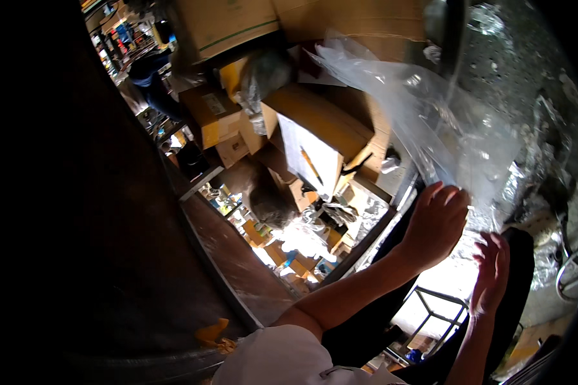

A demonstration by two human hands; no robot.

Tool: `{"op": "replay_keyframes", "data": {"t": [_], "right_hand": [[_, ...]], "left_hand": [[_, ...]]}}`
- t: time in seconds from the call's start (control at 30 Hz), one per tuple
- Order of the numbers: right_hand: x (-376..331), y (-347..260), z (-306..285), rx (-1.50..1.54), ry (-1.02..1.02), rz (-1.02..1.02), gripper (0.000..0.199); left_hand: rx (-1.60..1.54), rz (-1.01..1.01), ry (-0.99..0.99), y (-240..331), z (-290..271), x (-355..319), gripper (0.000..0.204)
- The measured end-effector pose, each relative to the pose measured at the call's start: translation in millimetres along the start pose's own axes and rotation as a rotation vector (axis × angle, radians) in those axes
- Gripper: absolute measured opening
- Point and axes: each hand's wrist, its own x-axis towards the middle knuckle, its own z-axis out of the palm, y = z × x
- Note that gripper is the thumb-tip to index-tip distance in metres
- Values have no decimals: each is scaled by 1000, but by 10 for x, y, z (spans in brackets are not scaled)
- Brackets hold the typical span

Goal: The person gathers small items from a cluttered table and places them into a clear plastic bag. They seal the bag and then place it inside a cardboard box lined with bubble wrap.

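A large clear plastic bag (449,128) stretches from the upper middle down to the right. My left hand (435,221) grips its lower edge, fingers curled on the film. My right hand (491,273) is just below and to the right, fingers bent against the same crinkled plastic near a black rounded object (517,301). My left forearm, in a white short sleeve, comes up from the lower middle.
Several cardboard boxes (315,128) are piled at upper centre. A person in blue (149,74) stands far off at upper left. A dark panel (109,224) fills the left. A black metal frame (433,314) stands below my hands. More crumpled plastic (539,160) lies at right.
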Motion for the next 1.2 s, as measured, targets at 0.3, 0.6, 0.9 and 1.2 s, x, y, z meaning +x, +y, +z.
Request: {"op": "replay_keyframes", "data": {"t": [0.3,0.6,0.9,1.2], "right_hand": [[-92,-209,-292,26,145,-50,81],[-840,-542,-879,-176,327,-267,36],[-2674,-580,-1103,25,-312,4,31],[-3041,-490,-1828,-851,-365,-294,28]], "left_hand": [[-110,217,-295,1029,556,-560,32],[-1033,-628,138,1222,23,-885,59],[-2158,-575,-433,1715,-92,-908,76],[-1766,-398,-99,2810,-1370,-1119,16]]}}
